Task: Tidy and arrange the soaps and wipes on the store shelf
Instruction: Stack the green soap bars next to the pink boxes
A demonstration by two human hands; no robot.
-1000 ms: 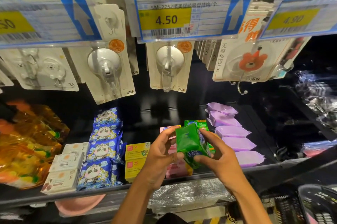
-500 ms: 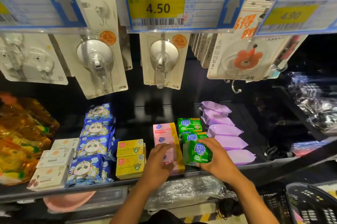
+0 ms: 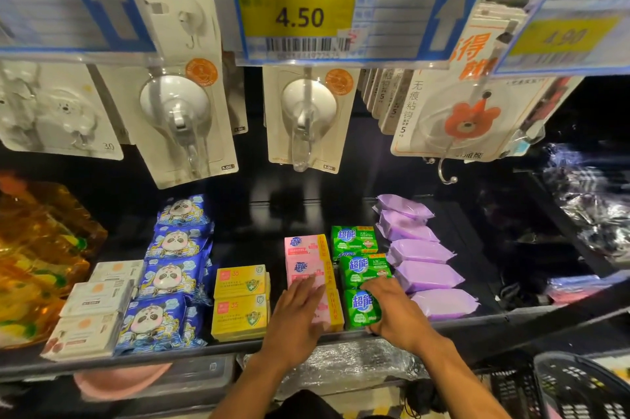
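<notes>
Dark store shelf [image 3: 272,221] under price tag [image 3: 300,18] and hanging suction hooks [image 3: 308,111]. Left hand [image 3: 300,313] flat, fingers straight, on pink soap boxes [image 3: 306,267]. Right hand [image 3: 397,314] grips front green soap bar [image 3: 356,309].

The middle price tag [image 3: 300,17] reads "SM-2252" and "4.50"; the right price tag [image 3: 564,36], "4.90". Green soaps [image 3: 354,241] and pink soaps [image 3: 303,248] carry "超能".

On the shelf [image 3: 289,217], rows are laid from the front edge toward the back. From the left are found flat cartons [image 3: 95,299], panda packs [image 3: 167,279], shield-marked boxes [image 3: 240,302], soap boxes [image 3: 305,251], wrapped soap bars [image 3: 363,268] and wipe packs [image 3: 426,275]. The front bar [image 3: 358,308] (at the front edge, under the right hand [image 3: 399,313]) is set just beside the soap boxes, on which the left hand [image 3: 296,316] is laid. Hook cards [image 3: 303,118] are hung above.
</notes>
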